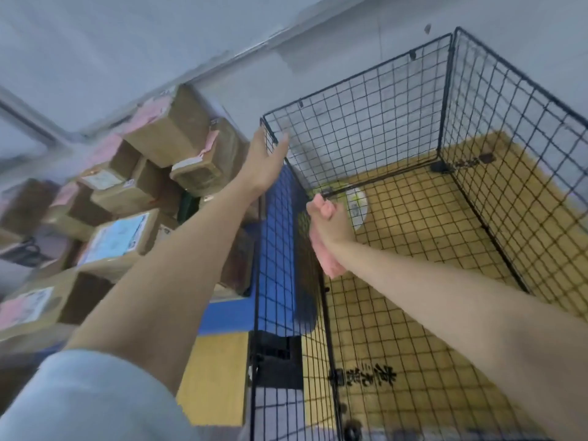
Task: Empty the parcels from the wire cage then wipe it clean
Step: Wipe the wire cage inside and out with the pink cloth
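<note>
While left hand (265,160) straight-fingered at wire cage (446,100) corner, right hand (328,215) fisted around pink cloth (327,259).

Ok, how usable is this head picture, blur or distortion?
Head view: motion blur smears the parcels, labels unreadable; the wire cage mesh reads sharper; the wide lens splays its walls; light flat, no glare; right hand gripping the pink cloth is soft-edged.

The person is wearing a pale grey-blue sleeve (79,399) on the left arm, sitting loose and soft in the lower left of the frame and ending near the elbow. Beyond its cuff the left forearm (165,275) is showing bare, and the right forearm (461,300) is showing bare as far as the frame's right edge.
</note>
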`<action>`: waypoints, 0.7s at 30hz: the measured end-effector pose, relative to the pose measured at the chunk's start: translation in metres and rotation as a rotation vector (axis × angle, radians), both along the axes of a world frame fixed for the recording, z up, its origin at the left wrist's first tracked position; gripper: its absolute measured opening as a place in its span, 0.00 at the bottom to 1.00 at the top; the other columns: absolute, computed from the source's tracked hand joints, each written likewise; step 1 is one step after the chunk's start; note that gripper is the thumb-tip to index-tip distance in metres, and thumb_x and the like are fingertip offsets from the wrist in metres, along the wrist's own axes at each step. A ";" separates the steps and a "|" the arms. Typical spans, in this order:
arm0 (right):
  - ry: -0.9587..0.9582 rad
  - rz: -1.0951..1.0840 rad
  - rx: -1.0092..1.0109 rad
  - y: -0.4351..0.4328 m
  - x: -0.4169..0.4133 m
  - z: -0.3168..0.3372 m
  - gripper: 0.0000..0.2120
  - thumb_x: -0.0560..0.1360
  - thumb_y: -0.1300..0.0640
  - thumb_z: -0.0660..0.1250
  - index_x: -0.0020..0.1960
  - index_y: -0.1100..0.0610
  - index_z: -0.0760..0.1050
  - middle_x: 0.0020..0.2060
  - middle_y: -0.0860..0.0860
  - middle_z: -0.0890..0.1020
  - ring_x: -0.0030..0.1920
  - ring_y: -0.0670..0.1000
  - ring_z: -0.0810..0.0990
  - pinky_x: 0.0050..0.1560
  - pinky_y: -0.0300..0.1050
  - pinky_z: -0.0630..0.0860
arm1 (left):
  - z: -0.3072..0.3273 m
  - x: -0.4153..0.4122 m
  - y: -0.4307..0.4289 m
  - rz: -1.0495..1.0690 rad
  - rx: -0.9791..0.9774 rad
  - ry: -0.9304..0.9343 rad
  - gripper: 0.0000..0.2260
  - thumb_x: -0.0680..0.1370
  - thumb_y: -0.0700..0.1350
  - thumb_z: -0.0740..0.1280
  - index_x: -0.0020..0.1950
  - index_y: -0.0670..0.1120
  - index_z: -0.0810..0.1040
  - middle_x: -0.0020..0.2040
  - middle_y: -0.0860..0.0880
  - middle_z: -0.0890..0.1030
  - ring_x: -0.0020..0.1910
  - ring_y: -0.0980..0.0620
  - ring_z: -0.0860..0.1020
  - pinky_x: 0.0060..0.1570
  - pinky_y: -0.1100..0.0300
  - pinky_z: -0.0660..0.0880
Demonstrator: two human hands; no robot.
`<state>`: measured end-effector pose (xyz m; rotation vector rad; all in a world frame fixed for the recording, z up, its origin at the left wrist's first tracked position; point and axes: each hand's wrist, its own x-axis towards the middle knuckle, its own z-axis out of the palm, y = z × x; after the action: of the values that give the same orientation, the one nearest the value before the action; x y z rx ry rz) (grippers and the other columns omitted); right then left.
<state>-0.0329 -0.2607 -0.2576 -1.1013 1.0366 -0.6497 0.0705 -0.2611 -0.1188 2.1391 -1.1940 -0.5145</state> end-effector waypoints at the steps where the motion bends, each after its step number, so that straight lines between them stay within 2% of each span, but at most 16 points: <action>1: 0.044 0.026 0.020 0.002 -0.003 -0.008 0.27 0.75 0.41 0.64 0.66 0.56 0.65 0.58 0.49 0.77 0.60 0.53 0.76 0.53 0.44 0.69 | -0.003 -0.001 0.007 0.001 0.006 0.003 0.39 0.77 0.65 0.58 0.78 0.43 0.50 0.76 0.52 0.56 0.74 0.56 0.56 0.74 0.57 0.51; 3: 0.161 0.142 0.042 0.010 -0.007 -0.021 0.28 0.78 0.41 0.59 0.69 0.58 0.64 0.61 0.53 0.74 0.63 0.55 0.73 0.58 0.46 0.70 | -0.010 -0.002 0.023 -0.001 0.044 0.005 0.44 0.72 0.71 0.58 0.78 0.45 0.50 0.78 0.49 0.54 0.76 0.55 0.53 0.76 0.51 0.51; 6: 0.243 0.295 0.137 0.028 -0.001 -0.050 0.34 0.74 0.32 0.53 0.69 0.56 0.64 0.62 0.50 0.73 0.63 0.55 0.73 0.67 0.57 0.67 | -0.011 -0.016 0.048 -0.033 0.084 -0.053 0.37 0.79 0.60 0.60 0.79 0.44 0.48 0.79 0.48 0.46 0.77 0.54 0.45 0.75 0.55 0.43; 8: 0.247 0.282 0.164 0.026 0.013 -0.089 0.41 0.69 0.26 0.51 0.68 0.56 0.66 0.62 0.53 0.76 0.61 0.57 0.75 0.66 0.62 0.66 | -0.014 -0.022 0.057 -0.017 0.048 -0.029 0.37 0.79 0.56 0.61 0.78 0.43 0.45 0.79 0.48 0.46 0.77 0.54 0.45 0.73 0.59 0.44; 9: 0.250 0.287 0.168 0.030 0.009 -0.078 0.38 0.71 0.27 0.52 0.67 0.56 0.68 0.60 0.54 0.77 0.61 0.57 0.76 0.66 0.62 0.66 | -0.013 -0.027 0.059 -0.006 0.025 -0.006 0.38 0.79 0.56 0.62 0.78 0.43 0.44 0.79 0.49 0.46 0.77 0.54 0.47 0.71 0.62 0.45; 10: 0.246 0.280 0.177 0.032 0.007 -0.074 0.34 0.74 0.30 0.52 0.65 0.57 0.69 0.58 0.54 0.78 0.60 0.57 0.76 0.67 0.60 0.65 | -0.014 -0.029 0.058 0.018 0.020 0.022 0.39 0.79 0.56 0.63 0.79 0.44 0.43 0.79 0.50 0.47 0.77 0.55 0.48 0.68 0.64 0.46; 12: 0.182 0.259 0.185 0.037 -0.005 -0.047 0.26 0.80 0.38 0.51 0.62 0.59 0.68 0.53 0.51 0.77 0.56 0.52 0.77 0.65 0.48 0.64 | -0.014 -0.031 0.056 0.060 0.036 0.058 0.40 0.78 0.59 0.63 0.79 0.45 0.42 0.79 0.51 0.47 0.76 0.55 0.49 0.65 0.66 0.48; 13: 0.147 0.237 0.197 0.039 -0.008 -0.042 0.22 0.81 0.42 0.51 0.61 0.59 0.67 0.54 0.50 0.76 0.55 0.50 0.76 0.60 0.42 0.62 | -0.013 -0.032 0.055 0.065 0.044 0.062 0.41 0.77 0.60 0.62 0.79 0.46 0.42 0.79 0.52 0.47 0.76 0.55 0.50 0.65 0.65 0.48; 14: 0.135 0.211 0.204 0.040 -0.010 -0.038 0.21 0.82 0.43 0.51 0.64 0.58 0.67 0.55 0.50 0.75 0.56 0.50 0.74 0.58 0.41 0.60 | -0.012 -0.032 0.055 0.066 0.055 0.061 0.41 0.77 0.61 0.62 0.79 0.47 0.41 0.79 0.52 0.48 0.76 0.55 0.50 0.66 0.64 0.49; 18: -0.010 0.135 0.266 0.048 -0.015 -0.012 0.19 0.82 0.46 0.54 0.67 0.56 0.67 0.57 0.46 0.73 0.60 0.46 0.69 0.58 0.41 0.59 | -0.008 -0.036 0.055 0.087 0.078 0.080 0.38 0.78 0.64 0.57 0.79 0.50 0.42 0.79 0.52 0.50 0.76 0.52 0.52 0.70 0.60 0.51; 20: -0.003 0.107 0.215 0.052 -0.010 0.001 0.17 0.81 0.41 0.55 0.61 0.52 0.69 0.57 0.45 0.76 0.61 0.49 0.74 0.59 0.44 0.64 | -0.005 -0.038 0.055 0.098 0.084 0.082 0.36 0.79 0.64 0.55 0.79 0.51 0.42 0.79 0.52 0.50 0.76 0.52 0.52 0.72 0.57 0.50; 21: 0.016 0.102 0.157 0.054 -0.008 0.011 0.18 0.79 0.39 0.55 0.58 0.51 0.69 0.53 0.47 0.79 0.57 0.52 0.77 0.58 0.47 0.69 | -0.004 -0.039 0.056 0.105 0.083 0.080 0.35 0.79 0.64 0.54 0.79 0.51 0.43 0.79 0.52 0.51 0.77 0.51 0.52 0.72 0.56 0.50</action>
<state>-0.0412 -0.2063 -0.2463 -1.0166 1.0201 -0.4708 0.0313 -0.2052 -0.1228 2.2152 -1.0272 -0.6067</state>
